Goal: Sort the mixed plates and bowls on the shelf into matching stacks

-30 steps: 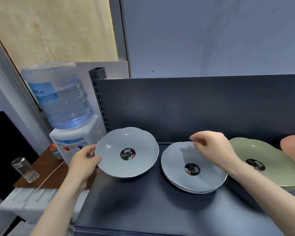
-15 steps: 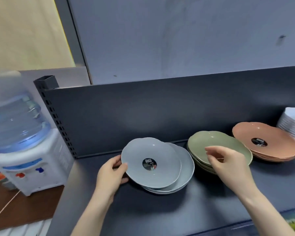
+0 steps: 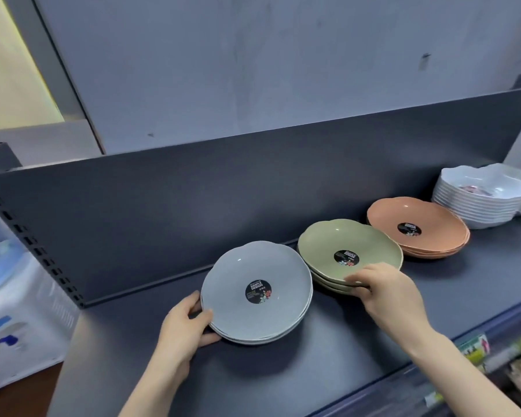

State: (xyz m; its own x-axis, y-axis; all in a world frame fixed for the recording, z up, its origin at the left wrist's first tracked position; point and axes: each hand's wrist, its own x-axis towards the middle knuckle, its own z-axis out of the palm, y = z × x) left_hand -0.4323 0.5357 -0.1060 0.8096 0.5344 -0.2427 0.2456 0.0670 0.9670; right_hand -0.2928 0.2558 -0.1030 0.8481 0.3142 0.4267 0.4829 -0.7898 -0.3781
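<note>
Water dispenser (image 3: 15,311) is standing off the shelf's left end, at 9 o'clock from the work.

Left hand (image 3: 184,326) is gripping the grey plate stack (image 3: 238,275) at its 8 o'clock rim, thumb lying over the top plate's edge and fingers tucking under the bottom one. The stack is sitting on the dark shelf (image 3: 313,371), near the front and well clear of the back panel (image 3: 193,206).

Green plate stack (image 3: 328,240) is sitting at 2 o'clock from the grey one, rims nearly touching. Right hand (image 3: 391,296) is pinching its rim at 5 o'clock, thumb on top and fingertips curling against the lower plates.

Judgement: the step is squaring up both piles. To do it well, both hands should be nudging the rims inward lightly, lining up the scalloped edges so each plate is nesting flat, and pressing low on the pile so the top plate is not sliding off. The glazed surfaces are probably slippery.

Orange plate stack (image 3: 403,215) is lying at 2 o'clock from the green, and the white bowl stack (image 3: 478,207) beyond it at the far right.

Counts by visible rims:
- Grey: about three plates.
- Green: about three or four.
- Orange: about three.
- White: roughly nine or ten bowls, rims too fine to be counting exactly.
- Four piles, each one colour.
</note>
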